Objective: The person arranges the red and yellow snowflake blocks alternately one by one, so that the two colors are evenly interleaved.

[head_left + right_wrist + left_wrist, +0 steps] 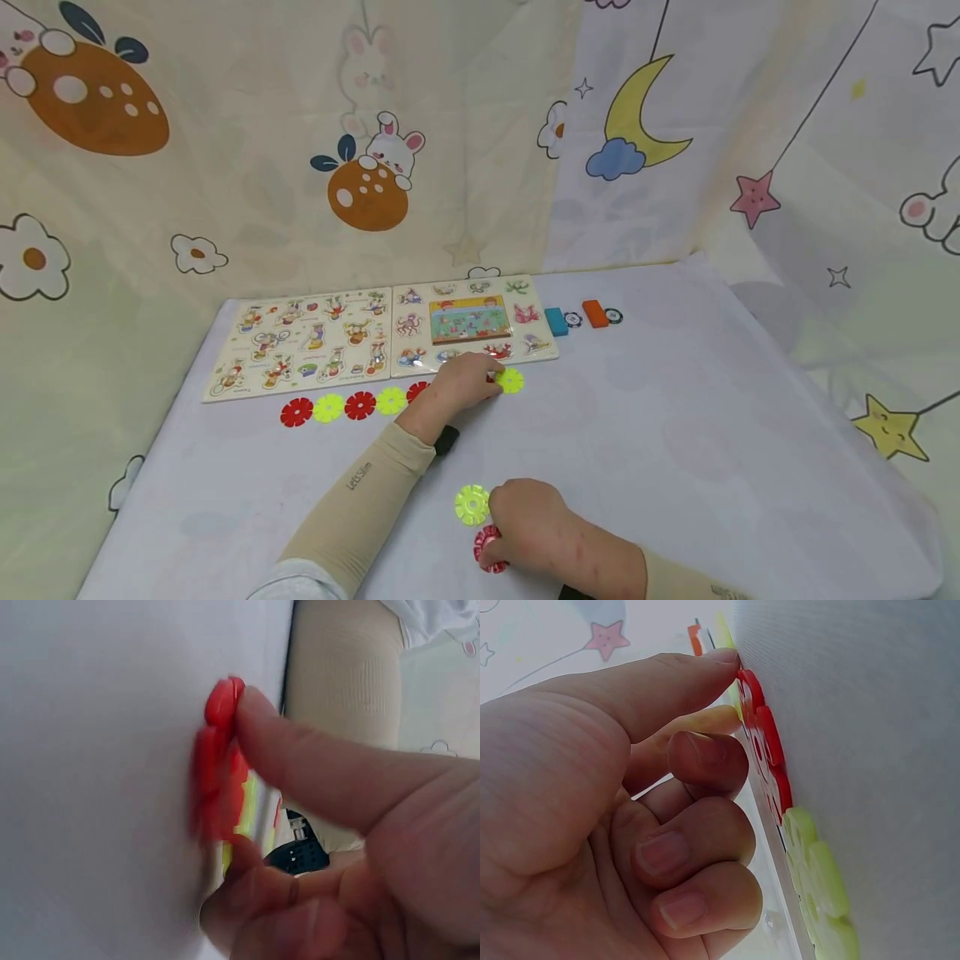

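Observation:
My left hand (467,385) reaches to the right end of a row of notched plastic discs. Its thumb and index finger pinch the edge of a yellow-green disc (512,381), the other fingers curled in. Beside them in the left wrist view lie a red disc (769,746) and another yellow-green disc (821,881). Nearer the front, my right hand (536,525) pinches a red notched disc (487,550) between thumb and index finger; the right wrist view shows the red disc (217,761) tilted on edge. Just beyond it lies a loose yellow-green disc (472,505).
Two illustrated puzzle boards (300,346) lie end to end behind the row, with a small picture block (470,319) on the right one. Farther right are a blue block (556,322) and an orange block (596,314), each beside a round token. My left forearm hides part of the row.

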Action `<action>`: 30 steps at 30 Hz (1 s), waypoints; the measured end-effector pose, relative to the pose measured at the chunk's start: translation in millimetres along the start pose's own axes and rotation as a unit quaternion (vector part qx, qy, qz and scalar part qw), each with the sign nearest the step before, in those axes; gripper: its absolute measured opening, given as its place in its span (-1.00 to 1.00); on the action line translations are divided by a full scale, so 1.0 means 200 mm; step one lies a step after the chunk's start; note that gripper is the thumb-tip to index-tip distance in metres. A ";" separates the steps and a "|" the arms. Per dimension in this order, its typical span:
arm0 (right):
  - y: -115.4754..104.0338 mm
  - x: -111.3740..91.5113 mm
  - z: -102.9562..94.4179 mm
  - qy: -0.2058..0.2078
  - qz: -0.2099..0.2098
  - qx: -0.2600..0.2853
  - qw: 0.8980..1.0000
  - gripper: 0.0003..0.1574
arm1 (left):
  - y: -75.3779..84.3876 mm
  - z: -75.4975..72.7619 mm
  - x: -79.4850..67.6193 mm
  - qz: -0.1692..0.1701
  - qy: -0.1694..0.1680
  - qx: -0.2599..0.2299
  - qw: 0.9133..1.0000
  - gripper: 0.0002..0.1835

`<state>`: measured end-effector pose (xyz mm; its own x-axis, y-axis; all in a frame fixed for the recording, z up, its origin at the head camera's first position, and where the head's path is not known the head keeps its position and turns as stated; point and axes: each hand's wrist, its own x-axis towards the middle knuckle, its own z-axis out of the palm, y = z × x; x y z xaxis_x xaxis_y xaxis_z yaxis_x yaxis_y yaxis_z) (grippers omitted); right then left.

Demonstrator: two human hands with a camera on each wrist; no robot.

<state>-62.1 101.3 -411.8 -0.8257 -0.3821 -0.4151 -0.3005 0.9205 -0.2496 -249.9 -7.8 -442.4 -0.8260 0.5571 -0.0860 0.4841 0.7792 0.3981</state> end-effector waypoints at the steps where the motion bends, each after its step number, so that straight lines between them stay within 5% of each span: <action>1: 0.00 0.00 0.00 0.003 -0.012 0.017 1.000 -0.49 | 0.00 0.00 0.00 -0.002 -0.001 -0.002 1.000 -0.61; 7: 0.09 0.01 -0.14 -0.006 -0.046 0.171 0.984 -0.75 | 0.02 0.00 0.00 -0.009 -0.005 -0.002 1.000 -0.60; 11: 0.22 0.04 -0.33 0.030 0.003 0.247 0.968 -0.69 | 0.02 0.01 0.01 -0.015 -0.007 0.008 1.000 -0.59; 16: 0.44 0.19 -0.49 0.096 0.092 0.263 0.956 -0.55 | 0.01 0.00 0.01 -0.023 -0.005 0.006 1.000 -0.59; 22: 0.69 0.43 -0.41 0.153 0.150 0.293 0.932 -0.47 | -0.01 0.00 0.00 -0.015 0.002 0.009 1.000 -0.60; 30: 0.75 0.52 -0.31 0.192 0.164 0.235 0.939 -0.37 | 0.00 0.01 -0.01 -0.012 0.002 -0.004 1.000 -0.60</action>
<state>-223.1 204.3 -438.4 -0.9753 0.0555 -0.2137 0.1687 0.8118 -0.5591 -248.5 -8.2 -444.4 -0.8381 0.5378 -0.0916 0.4628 0.7898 0.4026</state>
